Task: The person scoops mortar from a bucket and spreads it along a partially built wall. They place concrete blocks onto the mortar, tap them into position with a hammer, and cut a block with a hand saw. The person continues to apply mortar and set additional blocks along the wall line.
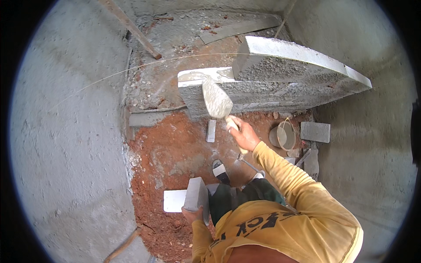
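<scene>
My right hand [245, 134] is closed round the handle of a mortar-coated trowel [217, 98]. The trowel's blade reaches up to the left end of a low block wall [272, 95], its tip by the wet mortar [195, 76] spread on the top face. Just right of that mortar stands the upper course of pale blocks [285, 63]. Down by my left leg, my left hand [193, 215] grips a grey block [196, 195] at its lower end, holding it tilted upright. A white block [174, 201] lies flat on the dirt beside it.
A string line [175, 57] runs from the left wall [74, 109] to the upper course. On the right are a bucket [282, 136] and a grey block [315, 132]. A small block piece [211, 131] lies before the wall. A wooden prop [131, 28] leans behind it.
</scene>
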The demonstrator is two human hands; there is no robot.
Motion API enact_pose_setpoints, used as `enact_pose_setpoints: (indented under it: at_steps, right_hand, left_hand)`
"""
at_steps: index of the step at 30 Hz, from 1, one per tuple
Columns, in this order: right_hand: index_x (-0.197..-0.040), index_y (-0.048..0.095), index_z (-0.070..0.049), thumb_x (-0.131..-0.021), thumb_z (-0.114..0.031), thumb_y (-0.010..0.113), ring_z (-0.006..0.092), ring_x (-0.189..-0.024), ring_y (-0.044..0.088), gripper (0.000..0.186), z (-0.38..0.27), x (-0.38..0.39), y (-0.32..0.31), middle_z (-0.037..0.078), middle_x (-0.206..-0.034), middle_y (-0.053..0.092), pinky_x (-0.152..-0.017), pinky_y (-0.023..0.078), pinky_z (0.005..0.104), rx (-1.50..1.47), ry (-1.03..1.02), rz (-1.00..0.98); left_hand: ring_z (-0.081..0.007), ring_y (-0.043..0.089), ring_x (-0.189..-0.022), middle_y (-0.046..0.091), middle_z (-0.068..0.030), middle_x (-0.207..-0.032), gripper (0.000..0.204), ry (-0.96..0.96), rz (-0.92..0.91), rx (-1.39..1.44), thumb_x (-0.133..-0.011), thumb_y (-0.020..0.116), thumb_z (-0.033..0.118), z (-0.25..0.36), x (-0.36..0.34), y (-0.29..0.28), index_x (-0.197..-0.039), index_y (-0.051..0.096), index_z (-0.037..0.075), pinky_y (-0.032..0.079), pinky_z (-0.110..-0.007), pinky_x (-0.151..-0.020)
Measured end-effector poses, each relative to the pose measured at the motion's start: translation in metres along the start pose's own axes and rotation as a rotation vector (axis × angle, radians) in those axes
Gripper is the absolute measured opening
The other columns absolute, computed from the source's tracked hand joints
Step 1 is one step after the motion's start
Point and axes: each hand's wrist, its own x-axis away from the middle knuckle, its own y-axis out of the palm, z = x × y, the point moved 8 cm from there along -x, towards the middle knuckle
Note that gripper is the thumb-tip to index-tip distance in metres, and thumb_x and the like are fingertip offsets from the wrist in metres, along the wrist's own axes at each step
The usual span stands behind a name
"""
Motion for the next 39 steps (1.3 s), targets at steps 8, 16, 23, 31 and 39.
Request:
enact_pose_setpoints:
  at_steps: [8,16,23,31,39]
  right_hand:
    - [-0.132,0.048,-0.002,-0.09,-0.028,0.059,0.014,-0.067,0.059,0.051,0.058,-0.014,0.039,0.01,-0.095,0.064,-0.058,0.05,0.0299,-0.267,0.163,0.045]
    - [-0.127,0.052,-0.004,-0.088,-0.038,0.061,0.0337,-0.097,0.064,0.052,0.137,0.099,-0.009,0.019,-0.104,0.066,-0.086,0.048,0.0404,-0.153,0.394,-0.08]
    - [-0.117,0.055,-0.005,-0.085,-0.049,0.058,0.0398,-0.103,0.06,0.054,0.323,0.212,-0.149,0.021,-0.106,0.065,-0.088,0.048,0.0451,0.161,0.655,0.25]
    - [-0.112,0.062,-0.008,-0.087,-0.045,0.057,0.0357,-0.103,0.063,0.045,0.637,0.257,-0.241,0.021,-0.109,0.065,-0.088,0.05,0.0434,0.418,1.18,0.208]
    - [-0.109,0.067,-0.011,-0.092,-0.025,0.049,0.0292,-0.104,0.065,0.029,0.877,0.176,-0.227,0.013,-0.113,0.066,-0.085,0.053,0.0403,0.533,1.197,0.059]
  left_hand:
    - [-0.0395,0.047,-0.119,0.046,-0.0222,-0.126,0.097,0.004,0.035,-0.1,-0.052,0.087,0.023,0.007,0.017,-0.02,-0.131,0.036,-0.001,0.039,-0.045,-0.102]
    - [-0.0383,0.044,-0.122,0.043,-0.0218,-0.129,0.102,0.0,-0.002,-0.195,-0.053,0.087,0.022,0.001,0.024,0.0,-0.136,0.031,-0.001,0.037,-0.044,-0.104]
    - [-0.0365,0.045,-0.121,0.043,-0.0212,-0.129,0.102,0.162,-0.091,-0.308,-0.054,0.087,0.018,0.038,0.049,0.052,-0.136,0.029,-0.001,0.036,-0.045,-0.105]
    - [-0.0288,0.045,-0.12,0.043,-0.0191,-0.133,0.097,0.321,-0.144,-0.261,-0.06,0.086,0.018,0.073,0.109,0.124,-0.138,0.032,-0.002,0.038,-0.042,-0.104]
    - [-0.0299,0.043,-0.121,0.044,-0.0198,-0.131,0.101,0.522,-0.147,-0.603,-0.056,0.088,0.018,0.084,0.167,0.186,-0.138,0.032,0.0,0.036,-0.044,-0.104]
